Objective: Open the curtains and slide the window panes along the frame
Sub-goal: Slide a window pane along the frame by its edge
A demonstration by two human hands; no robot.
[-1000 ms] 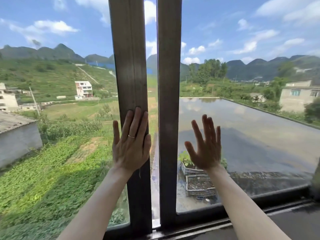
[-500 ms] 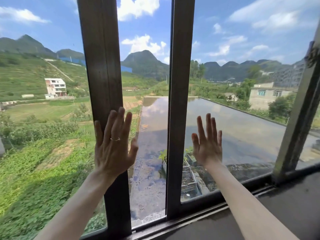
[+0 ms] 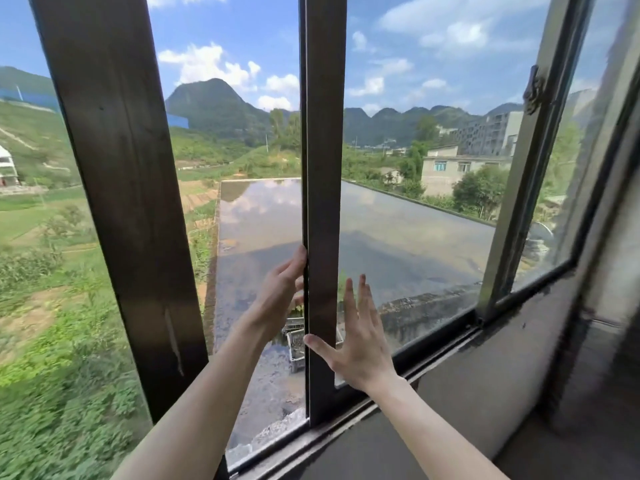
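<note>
Two dark-framed sliding panes stand apart with an open gap between them. The left pane's wide stile (image 3: 128,202) is at left. The right pane's stile (image 3: 323,168) is in the middle, its glass (image 3: 415,237) stretching right. My left hand (image 3: 277,299) reaches into the gap, fingertips curled on the left edge of the right pane's stile. My right hand (image 3: 360,344) lies flat with spread fingers on the right pane's glass, thumb across the stile. No curtain is in view.
A dark sill and bottom track (image 3: 363,420) run along the lower right. Further right stands another frame post (image 3: 530,188) with a latch (image 3: 533,90). Outside lie a flooded flat roof, fields, hills and buildings.
The left pane slid further left, widening the gap. My left hand left the left pane's stile and moved right onto the edge of the right pane's stile. My right hand stayed on the glass.
</note>
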